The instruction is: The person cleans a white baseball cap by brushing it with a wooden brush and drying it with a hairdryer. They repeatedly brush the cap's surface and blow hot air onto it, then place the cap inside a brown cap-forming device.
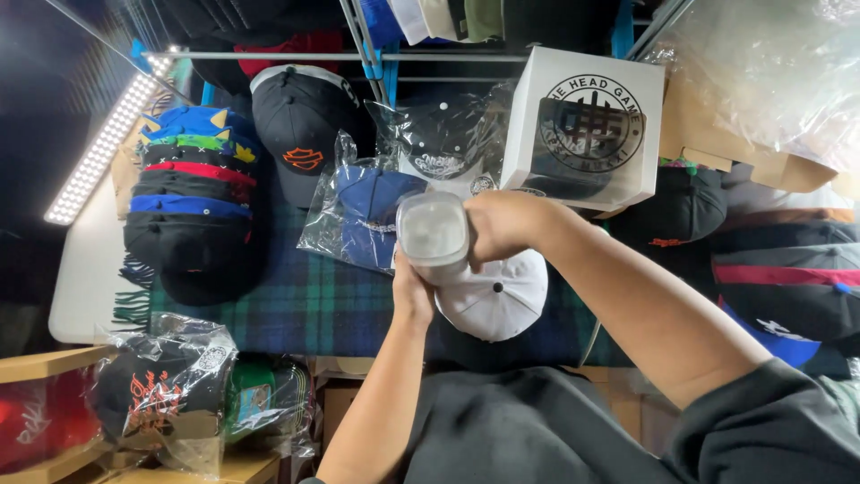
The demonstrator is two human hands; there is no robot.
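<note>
Item in hand: white fabric baseball cap with dark eyelets, held above a dark green-and-blue tartan cloth near the middle of the view. A clear, stiff plastic sleeve covers the cap's brim at its upper left end.

Right hand: fingers clenched around the right side of the plastic-covered brim, knuckles up.
Left hand: comes up from below, gripping the lower edge of the plastic-covered brim; its fingertips are hidden behind it.

Surroundings, on or about the tartan cloth:
- blue cap in a clear plastic bag, just left of the hands;
- black cap with an orange emblem, beyond the bagged blue cap;
- black patterned cap in a clear bag, beyond the hands;
- white square cardboard box with a round black print and window, upper right of the hands;
- tall stack of nested caps in black, blue, red and green, far left;
- bagged black cap with red lettering, lower left;
- white strip light, at the left edge.
</note>
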